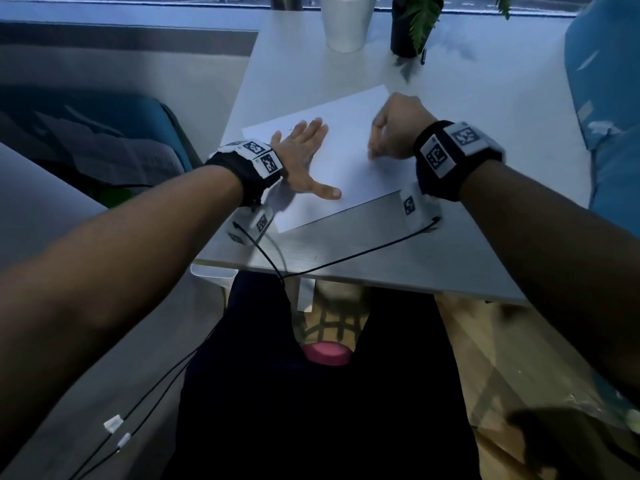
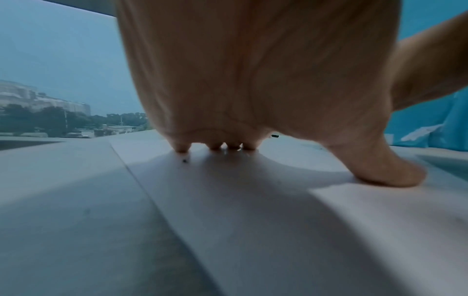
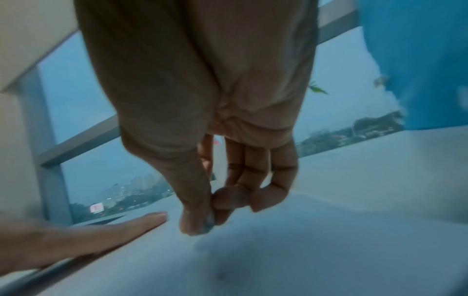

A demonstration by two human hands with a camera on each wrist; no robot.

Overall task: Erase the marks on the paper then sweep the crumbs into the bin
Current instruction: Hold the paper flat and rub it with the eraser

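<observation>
My left hand [image 1: 304, 157] is flat on the paper [image 1: 349, 168], fingers straight and spread, thumb splayed toward me. That's my anchor: the sheet would skate across the table [image 1: 485, 98] under rubbing, so I pin it down. From the left wrist view the fingertips [image 2: 181, 149] press right onto the sheet, and a dark crumb [image 2: 185, 160] sits just in front of the little finger's tip.

My right hand [image 1: 398, 133] is curled over the sheet just beside my left fingertips, thumb and fingers pinched together. The right wrist view shows a small greyish nub, which I take to be the eraser [image 3: 207, 223], clamped between thumb and fingers and all but buried by them. I hold it that low, I'd say, so pressure goes straight into the paper. Its tip is at the sheet or barely above; the blur won't let me tell which.

Faint marks [image 1: 372, 155] show just under my right fingertips, so I judge the erasing isn't finished. A few more specks lie beyond my left fingertips. The bin isn't anywhere I can make out near either hand, so sweeping waits. A white cup [image 1: 346, 22] and a potted plant [image 1: 412, 26] stand well beyond both sets of fingers, out of the way.
</observation>
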